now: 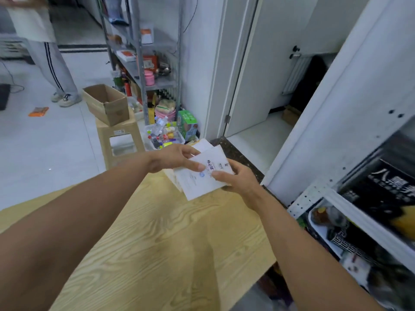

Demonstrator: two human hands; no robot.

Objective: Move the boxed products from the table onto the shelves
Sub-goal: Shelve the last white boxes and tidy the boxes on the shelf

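— Where now?

— Over the far right corner of the desk (157, 232). A flat white box (203, 179), pinched from both sides: left hand (175, 159) on the far left edge, right hand (241, 181) on the near right edge, fingers (221, 175) clamped across the top. More white boxes (203, 143) bunched beneath and behind. Resting on the desk or lifted clear, hard to tell.

— Biggest worry?

— Slipping. Thin, smooth-looking cartons, gripped only at the edges. Likely to fan apart and slide out of the bundle if tilted on the way right.

— Landing where?

— Probably off the far edge: onto the floor (45, 142), or into the tub of bottles (162, 136) just past it.

— Anything at the shelf end?

— Looks crowded already. Metal shelf (312, 195) at the right, close beside the desk, packed with dark packaging. Easy to clip the upright, or to knock something out while pushing the bundle in. Better squared up first, then fed in level.
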